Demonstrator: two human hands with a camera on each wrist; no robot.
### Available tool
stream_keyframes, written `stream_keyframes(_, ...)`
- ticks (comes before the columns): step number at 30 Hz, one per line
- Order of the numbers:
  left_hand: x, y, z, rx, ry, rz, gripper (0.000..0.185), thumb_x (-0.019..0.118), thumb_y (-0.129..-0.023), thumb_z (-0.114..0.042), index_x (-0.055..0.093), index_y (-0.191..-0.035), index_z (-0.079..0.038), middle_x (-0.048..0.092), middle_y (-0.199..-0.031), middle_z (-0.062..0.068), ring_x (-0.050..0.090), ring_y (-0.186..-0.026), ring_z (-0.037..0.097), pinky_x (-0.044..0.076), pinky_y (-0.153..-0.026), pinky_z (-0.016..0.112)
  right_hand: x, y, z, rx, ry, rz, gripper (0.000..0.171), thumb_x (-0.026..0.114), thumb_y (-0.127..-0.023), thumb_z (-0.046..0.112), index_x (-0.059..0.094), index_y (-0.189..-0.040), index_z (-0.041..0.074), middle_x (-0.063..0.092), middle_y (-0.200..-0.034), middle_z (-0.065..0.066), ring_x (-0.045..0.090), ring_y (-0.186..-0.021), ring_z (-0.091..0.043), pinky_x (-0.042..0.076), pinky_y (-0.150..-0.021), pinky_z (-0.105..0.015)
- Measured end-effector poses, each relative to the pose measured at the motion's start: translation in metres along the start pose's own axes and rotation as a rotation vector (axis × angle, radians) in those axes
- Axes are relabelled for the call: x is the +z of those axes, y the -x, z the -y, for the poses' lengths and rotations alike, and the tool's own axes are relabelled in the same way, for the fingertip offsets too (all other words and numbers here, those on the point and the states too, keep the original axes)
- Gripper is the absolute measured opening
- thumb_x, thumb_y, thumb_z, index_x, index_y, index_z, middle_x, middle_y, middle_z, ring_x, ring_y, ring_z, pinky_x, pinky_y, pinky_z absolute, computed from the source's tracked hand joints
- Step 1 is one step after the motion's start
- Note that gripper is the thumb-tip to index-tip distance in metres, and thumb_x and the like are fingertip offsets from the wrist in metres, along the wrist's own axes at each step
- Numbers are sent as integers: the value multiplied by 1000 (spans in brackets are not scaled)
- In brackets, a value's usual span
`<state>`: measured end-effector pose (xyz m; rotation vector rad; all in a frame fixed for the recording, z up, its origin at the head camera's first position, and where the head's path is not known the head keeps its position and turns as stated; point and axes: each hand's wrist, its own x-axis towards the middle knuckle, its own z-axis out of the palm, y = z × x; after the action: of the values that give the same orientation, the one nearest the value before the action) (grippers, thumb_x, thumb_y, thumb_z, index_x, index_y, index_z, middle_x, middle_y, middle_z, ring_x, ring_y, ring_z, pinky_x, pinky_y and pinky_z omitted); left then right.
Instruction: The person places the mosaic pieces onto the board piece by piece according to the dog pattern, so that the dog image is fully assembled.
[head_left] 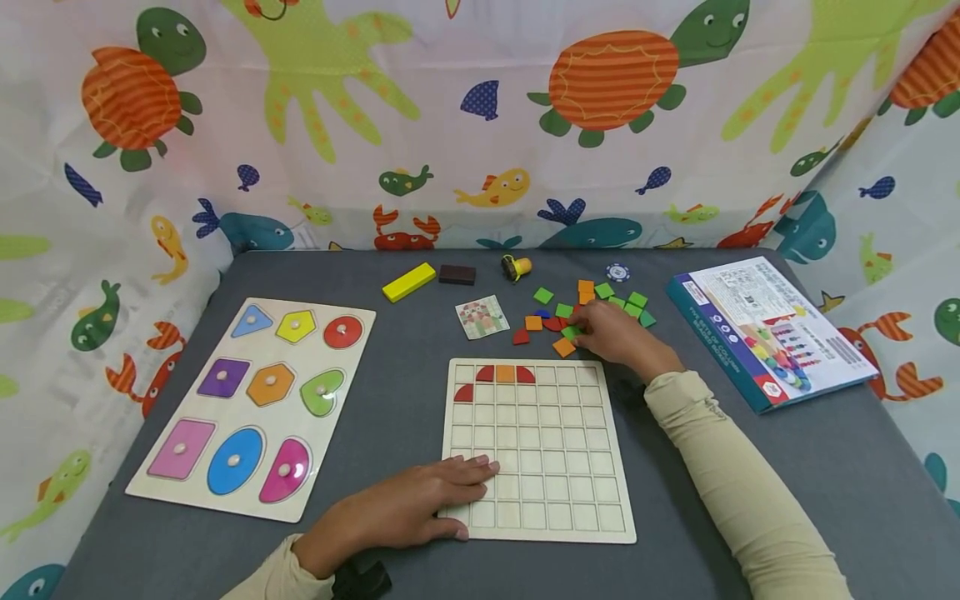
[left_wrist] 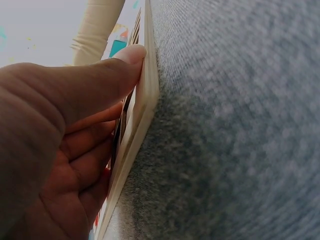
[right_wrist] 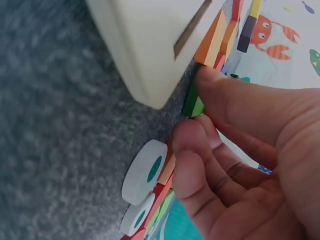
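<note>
One green tile (right_wrist: pixel 192 104) sits half hidden under right-hand fingertips (right_wrist: pixel 210 80).

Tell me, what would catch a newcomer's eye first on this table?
Probably the grid board in the middle, almost bare, with only a few red and orange tiles along its top edge. The left hand rests on its near left corner, while the right hand pinches a green tile from the loose pile behind it. At left lies a bright shape puzzle.

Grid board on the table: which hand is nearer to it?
Left. The left hand rests flat on the grid board at its near-left corner. The right hand is beyond its far edge, fingers pinching a green tile.
</note>
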<state>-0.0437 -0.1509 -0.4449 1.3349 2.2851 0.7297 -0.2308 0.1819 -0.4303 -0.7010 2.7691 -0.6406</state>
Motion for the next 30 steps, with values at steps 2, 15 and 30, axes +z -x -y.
stream_keyframes(2, 1, 0, 0, -4, 3, 2, 61, 67, -92, -30, 46, -144, -7, 33, -155, 1, 29, -142, 18, 33, -109, 35, 1, -1, -1, -2, 0, 0, 19, 72, -87, 4, 72, -105, -2, 66, -97, -11, 59, -91, -27, 51, -82, -44)
stream_keyframes(15, 2, -1, 2, 2, -5, -8, 61, 68, -91, -31, 47, -144, -7, 34, -154, 1, 29, -142, 18, 35, -108, 35, 3, -1, -5, -25, 4, -4, 23, 74, -87, 8, 71, -107, -2, 62, -96, -11, 55, -86, -25, 49, -77, -42)
stream_keyframes(30, 1, -1, 3, -10, 22, -4, 61, 68, -91, -31, 48, -144, -8, 34, -154, 0, 29, -142, 17, 35, -107, 35, 1, 3, 8, 2, -130, -73, 12, 66, -93, 7, 70, -103, 2, 67, -90, -5, 60, -78, -20, 52, -72, -39)
